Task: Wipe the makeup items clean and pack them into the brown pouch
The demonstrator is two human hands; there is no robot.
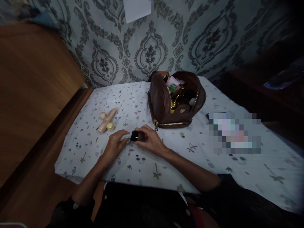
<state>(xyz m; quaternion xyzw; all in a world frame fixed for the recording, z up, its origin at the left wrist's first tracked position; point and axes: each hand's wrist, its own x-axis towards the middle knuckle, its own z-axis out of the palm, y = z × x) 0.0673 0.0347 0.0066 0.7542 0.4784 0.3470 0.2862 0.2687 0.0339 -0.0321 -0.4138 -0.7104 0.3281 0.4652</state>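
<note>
My right hand (150,139) is wrapped round a small dark bottle (136,136) lying sideways, its black top pointing left. Close against that top, my left hand (116,142) pinches a small clear piece (128,136) that looks like a transparent cap; whether it touches the bottle I cannot tell. Left of my hands lies a beige tube (107,121), with a small round yellow-lidded container (110,126) on its near side and another pale yellow one (103,115) on its far side. Beyond my right hand stands a brown zippered bag (160,107), unzipped, holding several cosmetic items.
A white patterned cloth (133,104) covers the table. To the right lies a blurred-out flat object (234,133). Patterned wallpaper (150,53) rises behind, with a white paper (137,9) on it. A wooden panel (35,82) borders the left side.
</note>
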